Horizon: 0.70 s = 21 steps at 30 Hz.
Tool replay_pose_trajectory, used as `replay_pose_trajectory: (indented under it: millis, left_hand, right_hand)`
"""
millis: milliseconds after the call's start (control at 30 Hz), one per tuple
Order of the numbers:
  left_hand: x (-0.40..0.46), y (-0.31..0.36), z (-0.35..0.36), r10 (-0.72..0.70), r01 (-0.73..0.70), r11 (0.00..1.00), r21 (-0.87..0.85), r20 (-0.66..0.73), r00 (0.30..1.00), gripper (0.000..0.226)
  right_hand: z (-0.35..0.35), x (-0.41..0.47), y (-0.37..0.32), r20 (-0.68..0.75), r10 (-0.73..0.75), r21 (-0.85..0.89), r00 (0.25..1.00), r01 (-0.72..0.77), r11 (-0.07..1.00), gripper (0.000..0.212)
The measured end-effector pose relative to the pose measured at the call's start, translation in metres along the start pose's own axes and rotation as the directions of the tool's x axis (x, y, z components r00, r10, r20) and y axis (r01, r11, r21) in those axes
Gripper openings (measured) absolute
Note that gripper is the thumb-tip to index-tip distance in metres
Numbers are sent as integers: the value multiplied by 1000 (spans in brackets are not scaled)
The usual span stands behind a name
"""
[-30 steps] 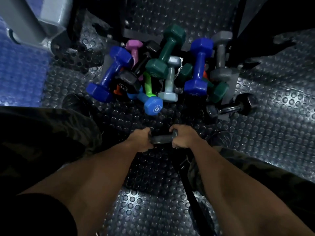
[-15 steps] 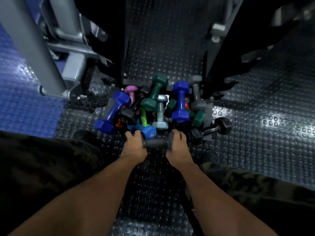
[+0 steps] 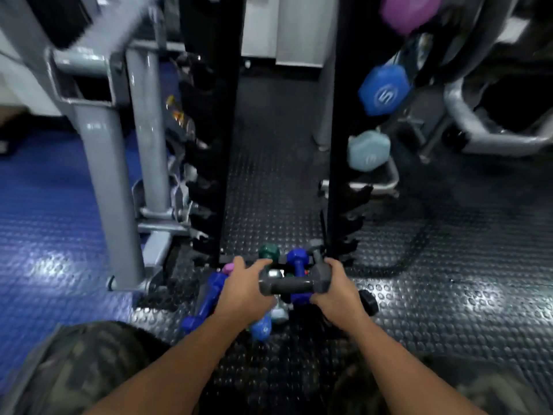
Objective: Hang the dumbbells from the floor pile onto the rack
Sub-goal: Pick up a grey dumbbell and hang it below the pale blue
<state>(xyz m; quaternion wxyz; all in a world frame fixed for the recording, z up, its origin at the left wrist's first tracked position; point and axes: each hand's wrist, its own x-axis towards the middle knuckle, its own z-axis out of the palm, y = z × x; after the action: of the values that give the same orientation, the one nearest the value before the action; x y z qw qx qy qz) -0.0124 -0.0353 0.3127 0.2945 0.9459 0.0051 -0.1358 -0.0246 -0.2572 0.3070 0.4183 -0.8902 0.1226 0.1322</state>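
Observation:
I hold a dark grey dumbbell [image 3: 291, 285] level in front of me, above the floor pile. My left hand [image 3: 244, 290] grips its left end and my right hand [image 3: 336, 292] grips its right end. Beneath my hands lies the floor pile [image 3: 209, 298] of blue, green, pink and pale dumbbells, partly hidden. The black rack [image 3: 339, 145] rises just beyond, with two uprights [image 3: 227, 130] carrying rows of hooks. On the rack's right side hang a purple dumbbell [image 3: 410, 10], a blue dumbbell [image 3: 384, 91] marked 5 and a pale teal dumbbell [image 3: 369, 151].
A grey machine frame [image 3: 104, 163] stands on blue flooring to the left of the rack. Another grey machine [image 3: 493, 115] stands at the right. A black dumbbell [image 3: 369, 302] lies on the studded black mat by my right hand. My camouflage-clad knees fill the bottom corners.
Both hands have lifted the grey dumbbell off the floor and carried it up over the pile. My view has tilted upward, bringing the rack and its hung dumbbells into sight.

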Motion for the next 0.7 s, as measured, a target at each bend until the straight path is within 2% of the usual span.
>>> replay_pose_trajectory:
  millis: [100, 200, 267, 367, 500, 633, 700]
  left_hand:
    - [4, 24, -33, 76, -81, 994, -72, -61, 995, 70]
    - [11, 43, -51, 66, -91, 966, -241, -107, 992, 47]
    - [15, 52, -50, 26, -74, 938, -338, -145, 989, 42]
    - [24, 66, -36, -46, -42, 885, -464, -177, 983, 40]
    - [33, 83, -17, -129, 68, 780, -622, -53, 990, 46]
    - [34, 96, -14, -152, 128, 674, -727, 32, 988, 41]
    - [35, 101, -10, -174, 170, 588, -791, 82, 981, 37]
  right_hand:
    - [-40, 3, -31, -69, -46, -2, 997, 46, 999, 81]
    - [-69, 4, -54, -184, -137, 15, 973, 142, 990, 86]
    - [-77, 5, -60, -305, -143, 102, 942, 182, 978, 83]
    - [-81, 7, -64, -466, -55, 302, 883, 217, 928, 61]
    - [-86, 12, -62, -487, -7, 436, 874, 250, 864, 56]
    - [-92, 21, -51, -468, -1, 493, 884, 262, 830, 60]
    - [-91, 22, -47, -489, 21, 554, 872, 292, 779, 62]
